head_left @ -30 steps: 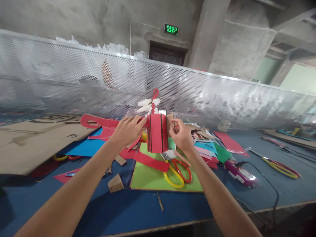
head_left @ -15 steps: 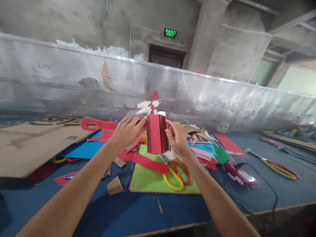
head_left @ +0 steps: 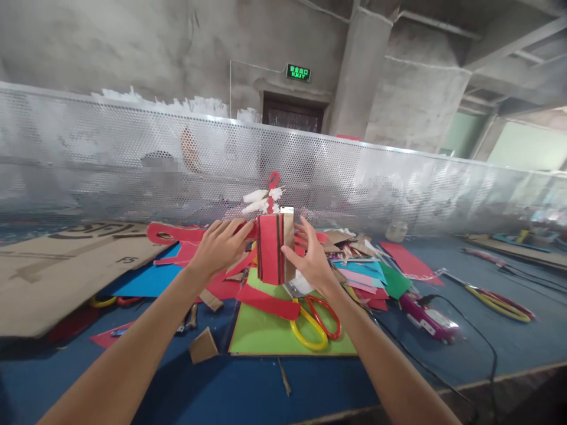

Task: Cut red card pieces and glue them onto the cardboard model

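A small red-faced cardboard box [head_left: 268, 248] with dark edge strips is held upright above the green sheet; its bare brown side [head_left: 289, 245] faces right. Closed on a red strip at the box's left edge is my left hand [head_left: 224, 242], fingers on top. My right hand [head_left: 312, 257] is beside the brown side, thumb at the box and fingers spread apart. Behind the box a red loop [head_left: 274, 180] with white pieces [head_left: 256, 196] stands up, and a lit phone screen [head_left: 287, 209] shows. Below lie red-and-yellow scissors [head_left: 312, 333] and a curved red strip [head_left: 268, 302].
Cardboard sheets [head_left: 66, 265] lie left, beside blue paper [head_left: 146, 280]. Right are coloured paper scraps [head_left: 365, 271], a purple corded device [head_left: 429, 319] and more scissors [head_left: 498, 301]. A perforated metal screen [head_left: 363, 183] borders the table's far side. A cardboard scrap [head_left: 204, 345] lies near the front.
The box has turned, so its brown right side now shows. My right hand has loosened, its fingers now apart from the box's edge. The view has tilted up slightly.
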### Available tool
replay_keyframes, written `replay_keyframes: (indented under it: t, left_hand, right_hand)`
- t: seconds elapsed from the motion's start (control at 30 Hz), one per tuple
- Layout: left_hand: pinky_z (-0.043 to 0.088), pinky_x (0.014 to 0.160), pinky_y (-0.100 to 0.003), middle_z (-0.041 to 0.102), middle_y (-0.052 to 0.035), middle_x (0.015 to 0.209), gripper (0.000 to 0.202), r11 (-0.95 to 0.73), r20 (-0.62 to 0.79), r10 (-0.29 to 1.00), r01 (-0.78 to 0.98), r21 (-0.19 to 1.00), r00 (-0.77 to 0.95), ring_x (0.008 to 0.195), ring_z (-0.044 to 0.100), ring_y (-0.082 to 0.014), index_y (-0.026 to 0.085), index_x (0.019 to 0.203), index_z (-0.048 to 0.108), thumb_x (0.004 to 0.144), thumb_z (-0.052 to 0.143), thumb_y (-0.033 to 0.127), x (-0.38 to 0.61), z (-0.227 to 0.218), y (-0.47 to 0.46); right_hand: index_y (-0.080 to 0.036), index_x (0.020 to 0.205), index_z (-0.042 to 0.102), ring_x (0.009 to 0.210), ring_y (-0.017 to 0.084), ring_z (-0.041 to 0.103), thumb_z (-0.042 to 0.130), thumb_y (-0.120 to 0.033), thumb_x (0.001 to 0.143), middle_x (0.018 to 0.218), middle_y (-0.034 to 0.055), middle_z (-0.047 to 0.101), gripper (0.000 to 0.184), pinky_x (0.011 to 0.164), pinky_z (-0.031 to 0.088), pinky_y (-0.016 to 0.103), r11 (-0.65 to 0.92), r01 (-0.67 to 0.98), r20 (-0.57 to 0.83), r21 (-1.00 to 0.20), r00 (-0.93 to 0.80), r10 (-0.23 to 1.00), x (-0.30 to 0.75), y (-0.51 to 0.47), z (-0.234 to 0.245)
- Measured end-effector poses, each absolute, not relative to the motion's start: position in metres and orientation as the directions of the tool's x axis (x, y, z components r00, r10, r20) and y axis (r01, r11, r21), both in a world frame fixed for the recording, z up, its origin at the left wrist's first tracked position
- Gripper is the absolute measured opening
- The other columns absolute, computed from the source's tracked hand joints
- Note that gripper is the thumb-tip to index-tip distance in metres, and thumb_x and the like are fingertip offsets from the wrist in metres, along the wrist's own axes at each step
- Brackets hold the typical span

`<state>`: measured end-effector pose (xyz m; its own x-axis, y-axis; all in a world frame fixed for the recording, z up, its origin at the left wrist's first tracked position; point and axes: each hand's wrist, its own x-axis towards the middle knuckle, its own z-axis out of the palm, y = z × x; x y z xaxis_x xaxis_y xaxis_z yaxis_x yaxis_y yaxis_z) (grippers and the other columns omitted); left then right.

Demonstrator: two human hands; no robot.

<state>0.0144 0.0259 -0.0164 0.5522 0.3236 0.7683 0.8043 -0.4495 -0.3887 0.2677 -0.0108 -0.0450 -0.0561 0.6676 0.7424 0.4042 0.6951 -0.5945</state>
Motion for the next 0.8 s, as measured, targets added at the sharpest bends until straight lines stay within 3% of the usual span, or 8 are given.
replay_keyframes:
  t: [0.13, 0.3, 0.37, 0.57, 0.8]
  left_hand:
    - [0.045, 0.087, -0.041, 0.07, -0.0123, 0.123, 0.034, -0.45, 0.751, 0.32, 0.79, -0.416, 0.578, 0.103, 0.067, -0.0284, 0.019, 0.131, 0.059, 0.099, 0.05, 0.025, 0.011, -0.019, 0.029]
    - [0.045, 0.088, -0.041, 0.07, -0.0117, 0.121, 0.033, -0.466, 0.729, 0.313, 0.767, -0.441, 0.609, 0.102, 0.067, -0.0278, 0.019, 0.131, 0.059, 0.1, 0.049, 0.026, 0.009, -0.021, 0.031]
    - [0.045, 0.088, -0.041, 0.071, -0.0114, 0.12, 0.032, -0.475, 0.723, 0.316, 0.762, -0.439, 0.614, 0.1, 0.067, -0.0277, 0.019, 0.13, 0.059, 0.1, 0.05, 0.027, 0.009, -0.022, 0.032]
    - [0.047, 0.089, -0.04, 0.07, -0.0108, 0.122, 0.033, -0.504, 0.696, 0.395, 0.774, -0.383, 0.6, 0.102, 0.068, -0.0273, 0.02, 0.131, 0.058, 0.099, 0.05, 0.026, 0.01, -0.021, 0.034]
    - [0.049, 0.094, -0.041, 0.069, -0.0115, 0.124, 0.039, -0.562, 0.683, 0.442, 0.773, -0.295, 0.581, 0.107, 0.068, -0.028, 0.022, 0.136, 0.055, 0.098, 0.048, 0.028, 0.004, -0.023, 0.039]
  right_hand:
    - [-0.029, 0.161, 0.021, 0.13, 0.028, 0.056, 0.069, -0.034, 0.088, 0.15, 0.0144, 0.049, 0.088, 0.101, 0.055, 0.045, 0.703, 0.34, 0.713, -0.624, -0.12, 0.691, 0.268, -0.013, -0.042]
    - [-0.038, 0.159, 0.027, 0.145, 0.029, 0.04, 0.07, -0.031, 0.088, 0.16, 0.0068, 0.04, 0.083, 0.113, 0.043, 0.05, 0.721, 0.473, 0.715, -0.507, -0.237, 0.658, 0.276, -0.022, -0.033]
    - [-0.039, 0.158, 0.03, 0.144, 0.028, 0.042, 0.069, -0.03, 0.089, 0.158, 0.0059, 0.042, 0.079, 0.114, 0.043, 0.05, 0.716, 0.499, 0.701, -0.488, -0.264, 0.662, 0.278, -0.023, -0.032]
    - [-0.042, 0.157, 0.033, 0.14, 0.029, 0.047, 0.067, -0.032, 0.091, 0.157, 0.0053, 0.045, 0.075, 0.109, 0.047, 0.051, 0.722, 0.486, 0.693, -0.494, -0.282, 0.664, 0.278, -0.023, -0.033]
    - [-0.038, 0.156, 0.036, 0.141, 0.028, 0.046, 0.068, -0.035, 0.09, 0.156, 0.006, 0.047, 0.074, 0.112, 0.043, 0.051, 0.742, 0.493, 0.697, -0.455, -0.321, 0.641, 0.275, -0.028, -0.032]
